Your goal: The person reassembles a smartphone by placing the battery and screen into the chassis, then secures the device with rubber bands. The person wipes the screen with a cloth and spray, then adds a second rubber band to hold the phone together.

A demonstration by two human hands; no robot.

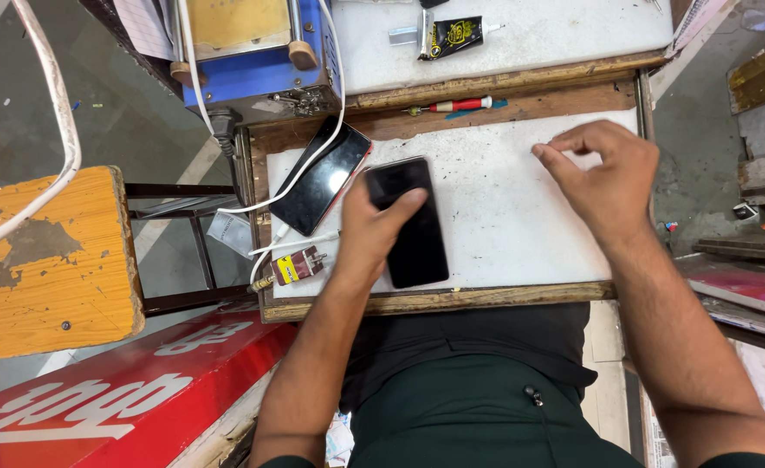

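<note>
Near the middle of the frame, the left hand (374, 227) lies on a black phone (410, 224), its grip clamped on the phone's upper end with the thumb across the dark glass. The phone rests flat on the white mat (495, 217) of the worktop (452, 299). The right hand (606, 178), at the right of the mat, has thumb and forefinger pinched together just above the surface; whether they hold anything I cannot tell. A second phone (320, 178) lies upper left of the first, under a white cable (309, 178). A red screwdriver (456, 105) sits above the mat.
</note>
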